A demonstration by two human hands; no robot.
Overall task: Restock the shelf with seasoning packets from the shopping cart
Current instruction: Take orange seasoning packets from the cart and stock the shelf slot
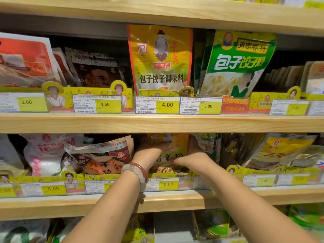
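Light wooden shop shelves (157, 122) run across the whole view in tiers, each with a front rail of yellow price labels (167, 105) and yellow cardboard dividers. On the upper tier a tall yellow seasoning packet with a red border (160, 58) stands upright beside a green and white packet with bold white characters (236, 65); dark brown packets (96, 69) and a red and white packet (24, 60) stand to the left.

On the middle tier both bare arms reach in over the rail. The left hand (150, 149), its wrist wearing a pale bead bracelet and a red bangle (138, 171), and the right hand (192, 155) flank a yellow seasoning packet with dark characters (172, 151), which stands in the compartment above the 5.00 label. Both hands lie against the packet's sides, but their fingers go back into the shadow behind it, so whether they are spread, closed or gripping cannot be told.

Just left of it leans a crumpled brown and red packet (105, 158), then a white and pink bag (47, 153). To the right, yellow packets (278, 151) lean together, blurred. The lowest tier is cut off at the bottom and smeared; only green and yellow packaging (213, 223) shows there.
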